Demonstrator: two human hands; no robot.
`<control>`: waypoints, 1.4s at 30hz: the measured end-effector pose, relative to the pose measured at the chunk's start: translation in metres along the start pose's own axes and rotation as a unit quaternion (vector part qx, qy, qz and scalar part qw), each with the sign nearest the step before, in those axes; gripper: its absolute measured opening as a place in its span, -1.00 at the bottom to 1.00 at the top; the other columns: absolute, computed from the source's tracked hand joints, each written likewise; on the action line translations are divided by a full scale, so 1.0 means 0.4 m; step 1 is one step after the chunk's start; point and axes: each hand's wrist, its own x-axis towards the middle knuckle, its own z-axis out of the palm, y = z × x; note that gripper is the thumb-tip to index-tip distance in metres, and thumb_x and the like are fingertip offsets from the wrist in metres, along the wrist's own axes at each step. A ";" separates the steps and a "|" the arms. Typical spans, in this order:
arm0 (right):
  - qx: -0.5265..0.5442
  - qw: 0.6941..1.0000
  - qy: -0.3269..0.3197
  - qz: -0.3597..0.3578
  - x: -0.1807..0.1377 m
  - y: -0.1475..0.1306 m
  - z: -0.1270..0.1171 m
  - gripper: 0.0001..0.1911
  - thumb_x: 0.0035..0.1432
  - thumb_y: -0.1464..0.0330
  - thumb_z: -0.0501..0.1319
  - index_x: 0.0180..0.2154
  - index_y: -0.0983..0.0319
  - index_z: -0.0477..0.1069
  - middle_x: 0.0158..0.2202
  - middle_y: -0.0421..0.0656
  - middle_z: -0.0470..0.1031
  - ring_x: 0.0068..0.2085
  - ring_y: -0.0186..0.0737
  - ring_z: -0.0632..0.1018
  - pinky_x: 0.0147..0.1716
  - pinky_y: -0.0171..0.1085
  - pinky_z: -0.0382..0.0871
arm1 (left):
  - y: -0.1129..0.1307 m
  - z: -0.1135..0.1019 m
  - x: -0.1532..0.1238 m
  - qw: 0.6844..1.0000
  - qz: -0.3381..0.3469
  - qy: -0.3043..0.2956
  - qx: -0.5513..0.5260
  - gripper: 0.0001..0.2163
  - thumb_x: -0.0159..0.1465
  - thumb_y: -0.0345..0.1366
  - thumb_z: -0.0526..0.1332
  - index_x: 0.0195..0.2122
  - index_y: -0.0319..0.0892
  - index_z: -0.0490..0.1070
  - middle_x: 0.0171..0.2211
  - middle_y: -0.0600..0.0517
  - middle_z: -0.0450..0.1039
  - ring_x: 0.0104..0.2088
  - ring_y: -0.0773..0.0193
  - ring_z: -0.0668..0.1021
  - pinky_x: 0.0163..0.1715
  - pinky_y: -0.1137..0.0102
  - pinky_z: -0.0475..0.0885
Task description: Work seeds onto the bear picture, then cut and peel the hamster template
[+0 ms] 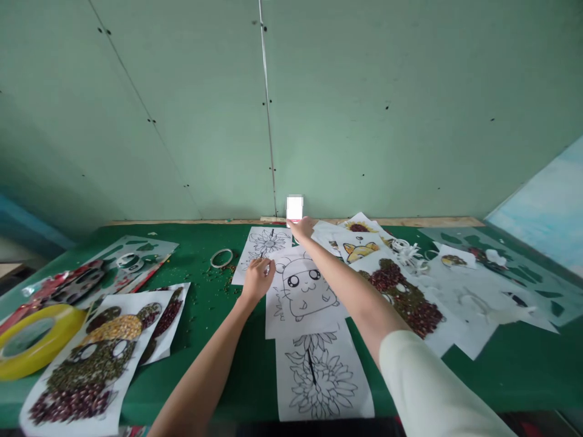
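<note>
My left hand point(257, 278) rests with curled fingers on the left edge of a hamster outline drawing point(304, 290), where it overlaps a flower outline sheet point(265, 244). My right hand point(301, 227) reaches to the far edge of the green table point(214, 303) and grips a small white object point(294, 208) standing against the wall. Another flower outline sheet point(321, 373) lies near me, under my right forearm.
A yellow tape roll point(31, 340) and a bear picture filled with beans point(91, 358) lie at the left. A white tape ring point(221, 257) sits mid-table. Bean pictures point(403, 297), paper scraps point(407, 250) and clear sheets point(501, 285) spread on the right. Green wall behind.
</note>
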 end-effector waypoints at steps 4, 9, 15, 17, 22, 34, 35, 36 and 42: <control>-0.047 0.999 0.006 0.008 0.044 -0.050 0.041 -0.20 0.19 0.11 0.49 0.27 0.41 0.31 0.33 0.46 0.37 0.35 0.49 0.38 0.28 0.22 0.26 | -0.006 -0.001 0.001 1.000 0.008 0.020 0.005 -0.64 0.55 -0.21 0.09 -0.46 -0.06 0.29 -0.54 0.07 0.29 -0.46 0.19 0.41 -0.19 0.25 0.47; -0.096 0.993 0.055 0.029 0.069 -0.084 0.061 -0.19 0.25 0.13 0.48 0.31 0.45 0.28 0.33 0.48 0.34 0.32 0.43 0.38 0.26 0.18 0.26 | -0.007 0.004 -0.003 0.998 0.035 0.052 0.018 -0.64 0.55 -0.24 0.11 -0.45 -0.08 0.28 -0.56 0.11 0.25 -0.48 0.24 0.38 -0.24 0.31 0.44; -0.101 0.989 0.082 0.072 0.059 -0.106 0.086 -0.17 0.24 0.15 0.48 0.33 0.48 0.28 0.30 0.51 0.33 0.28 0.45 0.39 0.25 0.23 0.22 | 0.000 0.007 -0.007 0.997 0.044 0.052 0.021 -0.63 0.57 -0.25 0.11 -0.46 -0.08 0.25 -0.56 0.11 0.24 -0.47 0.24 0.37 -0.22 0.30 0.42; -0.101 0.989 0.085 0.059 0.056 -0.106 0.090 -0.17 0.24 0.16 0.48 0.33 0.49 0.28 0.29 0.51 0.34 0.27 0.44 0.39 0.24 0.22 0.23 | 0.003 0.006 -0.008 0.997 0.045 0.055 0.015 -0.64 0.56 -0.26 0.11 -0.45 -0.08 0.27 -0.56 0.11 0.24 -0.47 0.24 0.37 -0.21 0.31 0.43; -0.083 0.993 0.074 0.042 0.058 -0.103 0.080 -0.22 0.25 0.20 0.47 0.31 0.50 0.29 0.31 0.54 0.31 0.29 0.48 0.38 0.23 0.23 0.21 | 0.004 0.007 -0.007 0.996 0.050 0.068 0.007 -0.65 0.54 -0.28 0.14 -0.46 -0.08 0.27 -0.56 0.12 0.22 -0.48 0.25 0.34 -0.25 0.33 0.42; 0.026 0.990 -0.056 -0.128 -0.142 0.009 -0.075 -0.58 0.48 0.02 0.12 -0.14 0.18 0.57 0.07 0.07 0.63 0.21 0.23 0.51 0.29 0.17 0.21 | 0.020 0.006 -0.010 0.998 0.032 0.019 -0.055 -0.67 0.59 -0.24 0.07 -0.36 -0.08 0.41 -0.44 0.00 0.47 -0.36 0.16 0.54 -0.22 0.28 0.49; 0.058 0.981 -0.092 -0.162 -0.179 0.040 -0.103 -0.53 0.50 -0.01 0.06 -0.20 0.15 0.57 0.00 -0.01 0.66 0.14 0.15 0.57 0.28 0.11 0.25 | 0.025 0.008 -0.011 0.997 0.043 0.014 -0.061 -0.68 0.59 -0.25 0.07 -0.33 -0.09 0.44 -0.42 -0.01 0.50 -0.34 0.15 0.56 -0.20 0.26 0.50; 0.094 0.969 -0.114 -0.196 -0.216 0.072 -0.134 -0.50 0.52 -0.03 0.03 -0.19 0.13 0.59 -0.01 -0.05 0.67 0.11 0.10 0.60 0.26 0.05 0.30 | 0.030 0.009 -0.012 0.996 0.056 0.009 -0.064 -0.70 0.59 -0.26 0.07 -0.30 -0.09 0.46 -0.40 -0.02 0.52 -0.32 0.14 0.56 -0.18 0.25 0.50; 0.103 0.909 -0.125 -0.384 -0.363 0.221 -0.278 -0.60 0.59 0.04 0.06 0.10 0.06 0.58 0.17 -0.04 0.65 0.24 0.06 0.58 0.29 0.01 0.32 | 0.054 0.025 -0.023 0.988 0.149 -0.012 -0.048 -0.77 0.60 -0.29 0.10 -0.14 -0.11 0.53 -0.32 -0.04 0.56 -0.27 0.12 0.59 -0.13 0.21 0.50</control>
